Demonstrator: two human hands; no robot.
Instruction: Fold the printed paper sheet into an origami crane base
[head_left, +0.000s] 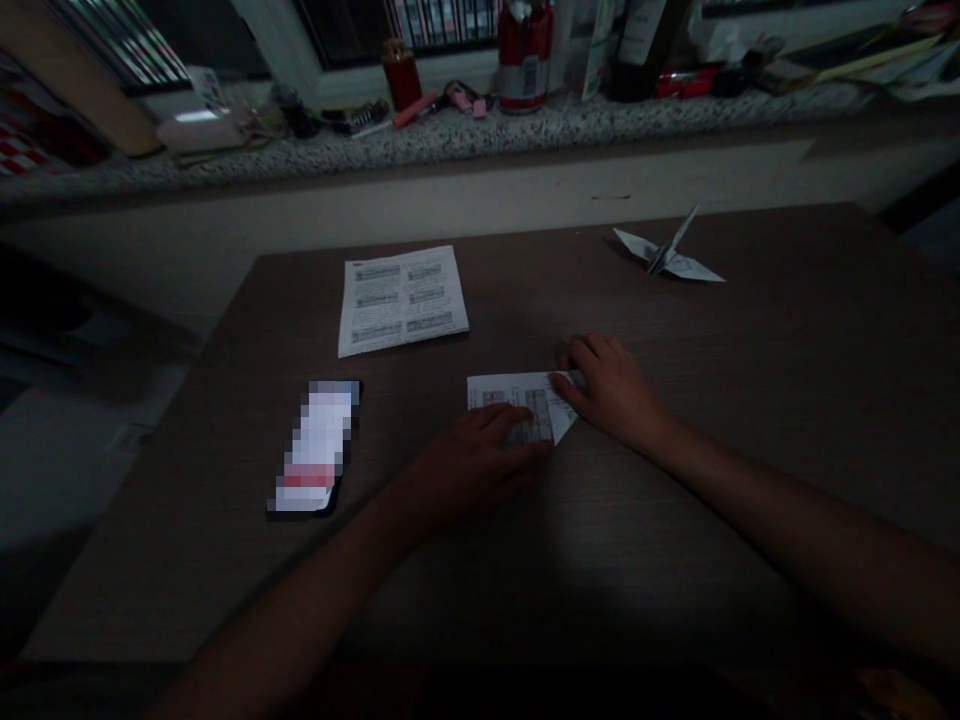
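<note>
A small folded sheet of printed paper (537, 412) lies on the table in front of me, its right part coming to a point. Flat across its lower left part rests my left hand (487, 445), fingers extended over the print and thumb along the lower edge. My right hand (611, 385) is at the paper's right corner, thumb on the paper and fingers spread on the tabletop just beyond. Both hands are open and pressing rather than gripping. The folds under my fingers are hidden.
A larger printed sheet (405, 300) lies at the back left of the table (750, 480). Left of my hands is a lit phone (315, 450), its screen blurred. A folded paper crane (664, 260) stands at the back right. Bottles and clutter line the stone windowsill (450, 135).
</note>
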